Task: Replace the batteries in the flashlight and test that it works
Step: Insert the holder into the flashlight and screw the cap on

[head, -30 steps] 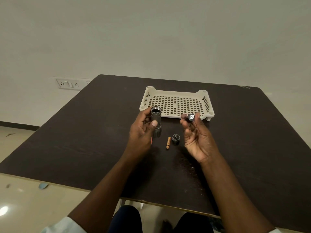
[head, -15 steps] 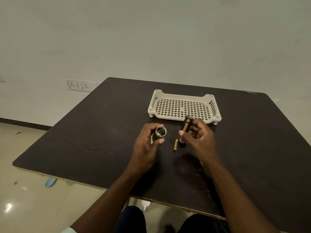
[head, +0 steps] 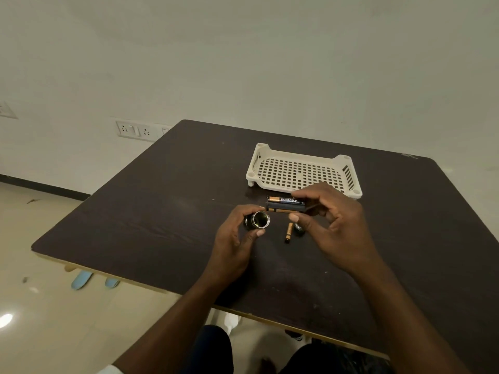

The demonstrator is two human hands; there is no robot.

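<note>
While the dark wood-grain table [head: 151,211] fills most of the view, both hands are held low over its middle. The flashlight body [head: 258,220], a short metal tube with a shiny rim and a hollow, brassy-looking inside, is gripped by the left hand [head: 237,238], with fingers curled round its barrel and the thumb pressed at the near edge of the mouth; the open end is turned toward the camera. Just to its right, a black battery holder [head: 285,204] is pinched lengthwise between the thumb and fingers of the right hand [head: 332,225]. Copper-and-black batteries are seated in its slots (a printed brand name can be read along the upper one). The holder is held level, its left end just beside the tube's mouth but apart from it.

On the table under the right hand, a loose slim battery [head: 288,232] with a copper end is laid nearly upright in the picture, and a small dark round cap [head: 299,230] is set just beside it, partly hidden by the thumb. Behind the hands, a cream plastic tray [head: 302,171] with a perforated square-grid floor and slotted sides is stood on short feet.
</note>
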